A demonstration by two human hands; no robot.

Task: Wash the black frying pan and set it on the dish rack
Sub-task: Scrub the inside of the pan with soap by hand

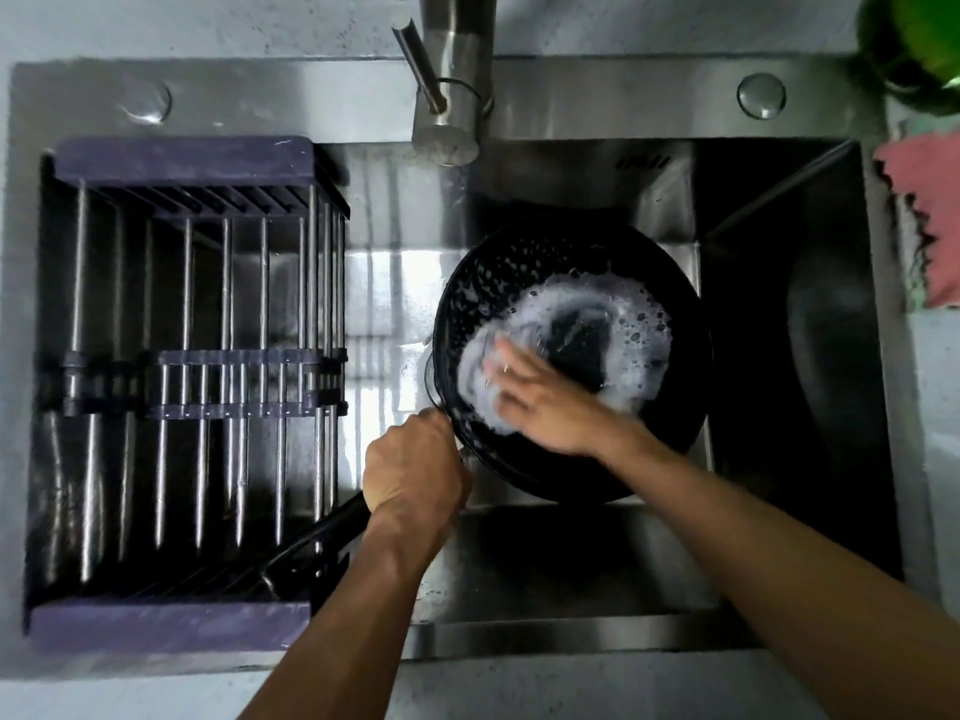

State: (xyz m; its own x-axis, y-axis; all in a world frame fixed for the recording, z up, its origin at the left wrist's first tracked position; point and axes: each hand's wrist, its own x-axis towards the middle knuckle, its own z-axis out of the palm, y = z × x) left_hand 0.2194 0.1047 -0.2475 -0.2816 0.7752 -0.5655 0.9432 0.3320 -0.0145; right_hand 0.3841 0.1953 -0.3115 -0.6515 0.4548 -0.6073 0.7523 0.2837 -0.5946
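Steel sink (597, 605): left hand (415, 465) grips the black frying pan (670, 418) handle, right hand (535, 402) flat, scrubbing suds. Next is likely a rinse under the faucet (447, 142), then the dish rack (182, 163).

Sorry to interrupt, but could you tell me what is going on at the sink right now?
A person is washing a black frying pan in the sink. The left hand grips the pan's handle, while the right hand rubs the soapy inside; whether it holds a sponge is unclear. Foam covers much of the pan's bottom. The dish rack, across the sink's left side, holds no pan yet.
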